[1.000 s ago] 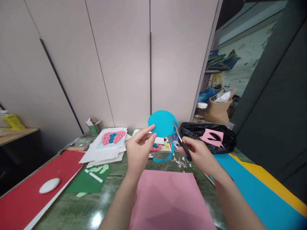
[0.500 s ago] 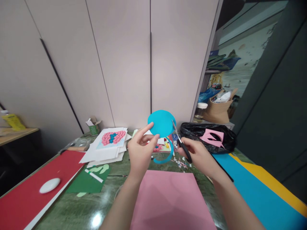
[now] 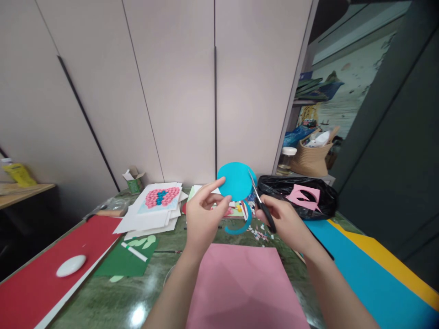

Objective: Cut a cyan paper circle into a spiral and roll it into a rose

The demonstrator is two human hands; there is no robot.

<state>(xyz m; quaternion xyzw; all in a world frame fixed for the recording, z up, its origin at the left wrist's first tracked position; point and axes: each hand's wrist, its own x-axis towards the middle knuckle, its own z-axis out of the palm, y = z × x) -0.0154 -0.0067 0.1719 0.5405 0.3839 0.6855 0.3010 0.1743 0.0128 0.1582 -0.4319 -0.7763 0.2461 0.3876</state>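
My left hand pinches the lower left edge of a round piece of blue paper, held up above the table. In my right hand is a pair of black-handled scissors, its blades at the right edge of the round. A curled blue paper strip dangles below the round near the scissors. Under both forearms lies a pink sheet on the green table. Small paper scraps are scattered just beyond it.
To the left are a stack of white sheets with a pink-and-blue collage, green paper, red paper and a white oval object. At right lie a black plastic bag, blue paper and yellow paper.
Both hands, the blue paper round and the scissors have shifted slightly right and down. The curled strip has moved along with them.
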